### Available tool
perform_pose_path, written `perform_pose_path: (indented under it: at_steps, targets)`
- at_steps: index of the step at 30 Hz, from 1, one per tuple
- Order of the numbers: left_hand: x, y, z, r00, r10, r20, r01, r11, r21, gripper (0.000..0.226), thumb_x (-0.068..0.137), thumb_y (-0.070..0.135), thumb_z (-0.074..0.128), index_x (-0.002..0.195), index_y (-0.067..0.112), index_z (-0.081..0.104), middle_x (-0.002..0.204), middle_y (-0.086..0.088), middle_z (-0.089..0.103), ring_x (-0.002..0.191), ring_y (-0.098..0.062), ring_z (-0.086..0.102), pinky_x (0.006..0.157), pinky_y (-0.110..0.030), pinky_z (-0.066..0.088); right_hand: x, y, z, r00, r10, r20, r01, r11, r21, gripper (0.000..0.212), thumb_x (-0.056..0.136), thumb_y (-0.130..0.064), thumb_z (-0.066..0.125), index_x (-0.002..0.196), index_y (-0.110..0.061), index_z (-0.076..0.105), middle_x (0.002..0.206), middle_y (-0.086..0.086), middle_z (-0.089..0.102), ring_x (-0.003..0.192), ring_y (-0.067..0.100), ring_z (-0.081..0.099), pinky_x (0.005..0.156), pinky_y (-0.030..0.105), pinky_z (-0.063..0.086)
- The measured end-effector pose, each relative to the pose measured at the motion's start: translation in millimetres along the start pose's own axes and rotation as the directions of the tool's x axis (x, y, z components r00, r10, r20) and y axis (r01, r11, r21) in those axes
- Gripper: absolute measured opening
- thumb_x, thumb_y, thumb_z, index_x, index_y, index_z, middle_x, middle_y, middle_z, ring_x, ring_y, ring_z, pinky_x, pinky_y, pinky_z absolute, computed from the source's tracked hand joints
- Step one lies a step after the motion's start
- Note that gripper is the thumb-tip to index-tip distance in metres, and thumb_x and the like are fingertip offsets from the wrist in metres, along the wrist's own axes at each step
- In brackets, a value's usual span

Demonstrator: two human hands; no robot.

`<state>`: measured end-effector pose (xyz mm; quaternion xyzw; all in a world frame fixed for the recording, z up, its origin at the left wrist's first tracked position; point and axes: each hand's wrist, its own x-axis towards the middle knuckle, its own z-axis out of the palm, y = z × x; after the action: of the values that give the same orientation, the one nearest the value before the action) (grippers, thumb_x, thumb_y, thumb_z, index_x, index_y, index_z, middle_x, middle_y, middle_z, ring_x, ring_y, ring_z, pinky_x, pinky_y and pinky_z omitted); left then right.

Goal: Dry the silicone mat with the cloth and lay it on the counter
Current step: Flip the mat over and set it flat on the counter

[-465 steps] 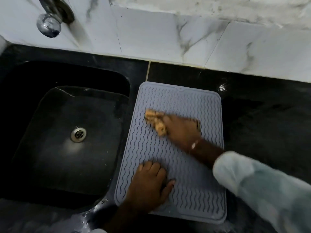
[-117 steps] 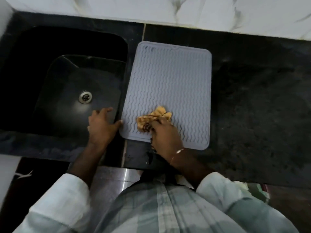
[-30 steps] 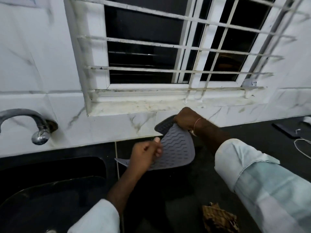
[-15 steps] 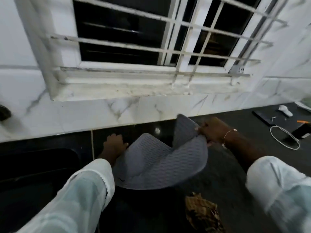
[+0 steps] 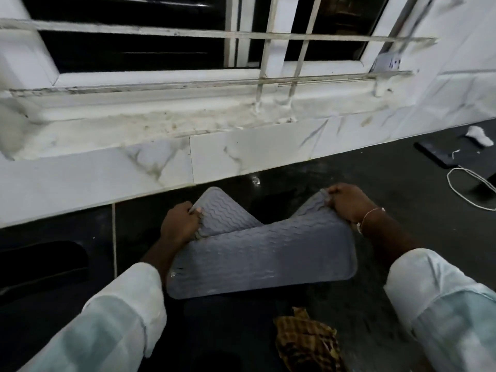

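The grey silicone mat (image 5: 263, 256) with a wavy ribbed pattern hangs over the black counter (image 5: 402, 200), its long side turned toward me and sagging in the middle. My left hand (image 5: 179, 224) grips its far left corner. Its far right corner is pinched in my right hand (image 5: 349, 201). Both far corners are raised; the near edge hangs low, close to the counter. The yellow-brown checked cloth (image 5: 306, 342) lies crumpled on the counter in front of the mat, in nobody's grip.
The black sink (image 5: 40, 267) sits at the left. White marble tiles (image 5: 241, 154) and a barred window (image 5: 241, 36) rise behind the counter. At the far right lie a dark flat device (image 5: 440, 157), a white cable (image 5: 472, 189) and a white wad (image 5: 480, 135).
Earlier my right hand wiped the flat mat with the cloth. The cloth was then left on the counter, both hands lifted the mat, and in the last half second it spread wider and turned sideways.
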<state>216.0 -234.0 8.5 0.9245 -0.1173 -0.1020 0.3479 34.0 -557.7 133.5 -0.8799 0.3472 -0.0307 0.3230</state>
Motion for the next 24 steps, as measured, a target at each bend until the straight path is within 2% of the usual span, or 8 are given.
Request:
perform_pose_path:
  at_steps: [3, 7, 8, 10, 12, 16, 19, 24]
  targets:
    - [9.0, -0.4, -4.2, 0.988, -0.104, -0.116, 0.077, 0.973, -0.218, 0.029, 0.094, 0.029, 0.053, 0.073, 0.01, 0.055, 0.082, -0.013, 0.063, 0.083, -0.031, 0.062, 0.068, -0.034, 0.042, 36.5, 4.6, -10.4, 0.998, -0.025, -0.055, 0.027, 0.999, 0.036, 0.008, 0.087, -0.001, 0.063, 0.089, -0.007, 0.068, 0.08, 0.008, 0.062, 0.067, 0.017, 0.055, 0.06, 0.021, 0.045]
    - [31.2, 0.2, 6.8, 0.959, -0.272, -0.077, 0.231, 0.911, -0.341, 0.028, 0.095, 0.022, 0.051, 0.096, -0.002, 0.064, 0.103, -0.02, 0.066, 0.098, -0.034, 0.062, 0.076, -0.033, 0.044, 96.5, 12.6, 9.1, 0.998, 0.031, -0.063, -0.024, 0.993, 0.114, 0.006, 0.088, -0.006, 0.065, 0.086, 0.0, 0.065, 0.079, 0.014, 0.058, 0.061, 0.018, 0.049, 0.038, 0.011, 0.04]
    - [34.8, -0.5, 11.4, 0.957, -0.281, -0.068, 0.25, 0.923, -0.291, 0.027, 0.095, 0.021, 0.05, 0.098, -0.003, 0.063, 0.106, -0.021, 0.065, 0.099, -0.034, 0.061, 0.077, -0.033, 0.043, 111.0, 15.7, 18.7, 0.999, 0.039, -0.036, -0.034, 0.992, 0.119, 0.009, 0.089, -0.007, 0.065, 0.081, -0.002, 0.065, 0.08, 0.015, 0.059, 0.06, 0.018, 0.051, 0.04, 0.011, 0.042]
    - [40.5, -4.0, 19.6, 0.96, -0.271, -0.075, 0.257, 0.953, -0.158, 0.028, 0.095, 0.023, 0.049, 0.095, -0.003, 0.061, 0.106, -0.023, 0.064, 0.1, -0.036, 0.06, 0.079, -0.034, 0.043, 137.3, 24.1, 38.1, 0.999, 0.036, 0.001, -0.036, 0.996, 0.081, 0.01, 0.088, -0.009, 0.066, 0.087, 0.001, 0.069, 0.089, 0.016, 0.065, 0.073, 0.025, 0.059, 0.064, 0.02, 0.052]
    - [46.6, -7.8, 24.4, 0.958, -0.263, -0.116, 0.255, 0.964, -0.075, 0.031, 0.095, 0.027, 0.05, 0.09, -0.002, 0.061, 0.102, -0.023, 0.064, 0.098, -0.038, 0.06, 0.079, -0.036, 0.045, 157.6, 33.4, 52.7, 0.998, 0.047, 0.034, -0.049, 0.996, 0.079, 0.017, 0.087, -0.008, 0.067, 0.099, 0.004, 0.071, 0.099, 0.018, 0.069, 0.089, 0.029, 0.063, 0.084, 0.033, 0.051]
    - [45.6, -14.1, 28.3, 0.935, -0.294, -0.198, 0.289, 0.956, -0.058, 0.034, 0.093, 0.034, 0.053, 0.081, 0.004, 0.062, 0.088, -0.018, 0.065, 0.086, -0.034, 0.062, 0.071, -0.032, 0.044, 175.0, 45.7, 67.2, 0.997, 0.074, 0.013, -0.075, 0.981, 0.176, 0.015, 0.084, -0.003, 0.067, 0.096, 0.005, 0.07, 0.091, 0.018, 0.068, 0.082, 0.023, 0.058, 0.077, 0.028, 0.045]
    - [40.1, -10.0, 29.0, 0.925, -0.254, -0.283, 0.262, 0.965, -0.008, 0.031, 0.094, 0.033, 0.051, 0.073, 0.011, 0.052, 0.079, -0.01, 0.059, 0.073, -0.025, 0.053, 0.066, -0.03, 0.039, 178.3, 52.4, 73.0, 0.997, 0.081, -0.01, -0.074, 0.952, 0.296, 0.014, 0.083, 0.0, 0.066, 0.095, 0.007, 0.067, 0.085, 0.015, 0.064, 0.081, 0.023, 0.055, 0.077, 0.031, 0.046]
    - [31.1, -8.1, 26.1, 0.893, -0.257, -0.371, 0.248, 0.966, -0.073, 0.027, 0.096, 0.028, 0.049, 0.082, 0.006, 0.055, 0.082, -0.009, 0.059, 0.077, -0.024, 0.054, 0.068, -0.03, 0.038, 178.8, 52.2, 76.1, 1.0, -0.002, -0.004, 0.004, 0.931, 0.364, 0.005, 0.085, -0.002, 0.067, 0.089, -0.004, 0.065, 0.084, 0.011, 0.064, 0.081, 0.021, 0.055, 0.077, 0.03, 0.043]
